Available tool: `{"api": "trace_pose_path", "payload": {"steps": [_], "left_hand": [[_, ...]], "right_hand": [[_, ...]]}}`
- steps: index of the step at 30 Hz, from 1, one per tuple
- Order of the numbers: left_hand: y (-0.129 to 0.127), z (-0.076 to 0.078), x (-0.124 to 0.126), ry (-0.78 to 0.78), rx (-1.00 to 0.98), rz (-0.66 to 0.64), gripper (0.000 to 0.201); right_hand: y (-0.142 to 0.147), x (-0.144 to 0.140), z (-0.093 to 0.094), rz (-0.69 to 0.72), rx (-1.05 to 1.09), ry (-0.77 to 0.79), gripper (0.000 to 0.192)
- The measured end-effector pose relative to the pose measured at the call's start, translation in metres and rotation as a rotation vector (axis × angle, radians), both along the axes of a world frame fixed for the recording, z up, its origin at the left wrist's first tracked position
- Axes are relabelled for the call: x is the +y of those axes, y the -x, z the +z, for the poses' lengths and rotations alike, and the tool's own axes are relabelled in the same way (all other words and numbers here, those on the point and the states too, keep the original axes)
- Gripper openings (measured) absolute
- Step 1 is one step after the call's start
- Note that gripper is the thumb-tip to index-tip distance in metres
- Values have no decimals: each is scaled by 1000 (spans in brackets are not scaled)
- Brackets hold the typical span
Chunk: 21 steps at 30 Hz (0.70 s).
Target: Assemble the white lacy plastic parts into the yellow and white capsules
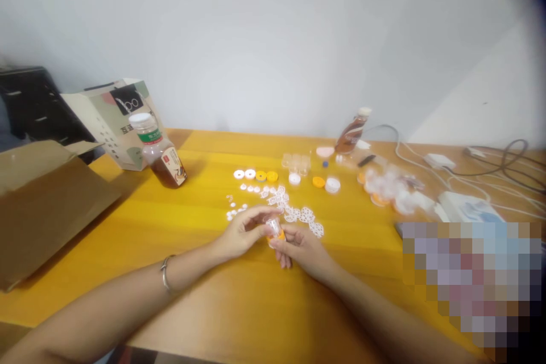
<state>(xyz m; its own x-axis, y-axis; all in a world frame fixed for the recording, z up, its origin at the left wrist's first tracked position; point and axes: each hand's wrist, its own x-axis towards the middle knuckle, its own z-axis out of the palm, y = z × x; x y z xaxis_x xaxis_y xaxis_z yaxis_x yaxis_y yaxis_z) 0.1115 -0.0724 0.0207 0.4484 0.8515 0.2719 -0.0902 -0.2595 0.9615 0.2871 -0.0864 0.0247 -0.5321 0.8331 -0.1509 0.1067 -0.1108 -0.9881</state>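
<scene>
My left hand (245, 233) and my right hand (305, 247) meet above the table, both closed on a small clear plastic container with an orange base (275, 231). The left fingers are at its clear upper part, the right fingers at the orange end. Just beyond lie white perforated discs (306, 215) in a loose pile and several small white round pieces (232, 214). Farther back is a row of white rings (244, 174) and orange rings (267, 176). Clear plastic cups (296, 164), a white round part (333, 185) and an orange cap (318, 182) sit to the right.
A bottle of brown drink (160, 153) and a paper bag (117, 119) stand at left, beside an open cardboard box (51, 205). At right are another bottle (353, 132), a blurred heap of white and orange parts (394, 187), cables (507, 162) and a white box (469, 207).
</scene>
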Motion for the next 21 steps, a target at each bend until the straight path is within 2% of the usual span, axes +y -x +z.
{"api": "trace_pose_path", "payload": {"steps": [2,4,9,13,14,18,19,21], "left_hand": [[1,4,-1,52,-34,-100,35],[1,5,-3,88,-63,-148,38],[-2,0,-2,92,-103,-11,37],[-1,-1,1,187,-214,-216,43],[-1,-1,1,198,-222,-228,45],[-2,-3,1,140,-190,-65,41],[-2,-4,1,140,-193,-58,39],[-2,-4,1,192,-218,-123,36]], "right_hand": [[0,-1,0,5,21,13,33],[1,-2,1,-11,33,19,34],[2,-4,-1,-37,18,9,31],[2,-5,-2,26,142,115,39],[2,-5,-2,10,150,106,38],[3,-4,0,-87,71,-3,31],[3,-4,0,-84,67,-3,31],[3,-4,1,-53,86,19,32]]}}
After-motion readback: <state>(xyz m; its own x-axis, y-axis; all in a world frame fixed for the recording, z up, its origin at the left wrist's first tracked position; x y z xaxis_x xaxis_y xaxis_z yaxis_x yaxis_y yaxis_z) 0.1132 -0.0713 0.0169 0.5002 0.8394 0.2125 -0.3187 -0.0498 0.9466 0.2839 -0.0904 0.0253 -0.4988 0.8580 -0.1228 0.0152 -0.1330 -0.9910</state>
